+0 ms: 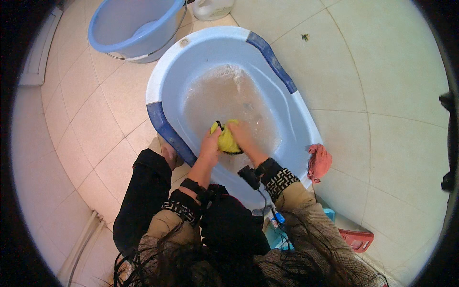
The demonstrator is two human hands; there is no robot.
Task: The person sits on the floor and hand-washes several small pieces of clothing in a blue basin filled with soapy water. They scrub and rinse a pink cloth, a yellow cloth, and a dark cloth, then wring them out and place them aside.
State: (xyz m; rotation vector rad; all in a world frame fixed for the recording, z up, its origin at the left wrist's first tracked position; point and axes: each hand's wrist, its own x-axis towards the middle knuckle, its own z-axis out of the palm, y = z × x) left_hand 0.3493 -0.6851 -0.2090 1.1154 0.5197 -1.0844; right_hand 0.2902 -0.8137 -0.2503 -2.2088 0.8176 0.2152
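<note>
A yellow cloth (228, 142) with dark edging is bunched between my two hands, above the cloudy, sudsy water (222, 97) in a light blue plastic tub (287, 122). My left hand (209, 143) grips its left side, thumb on top. On the cloth's right side, my right hand (242, 134) is closed over the upper part and looks slightly blurred. Foam gathers at the far end of the water. A wet-looking red cloth (320, 163) hangs over the tub's right rim, apart from my hands.
A blue basin with a wire handle (105, 48) stands beyond the tub at the upper left, near a whitish plastic jug (211, 9). A red plastic object (356, 240) lies at the lower right. Pipes (80, 247) run along the lower-left wall.
</note>
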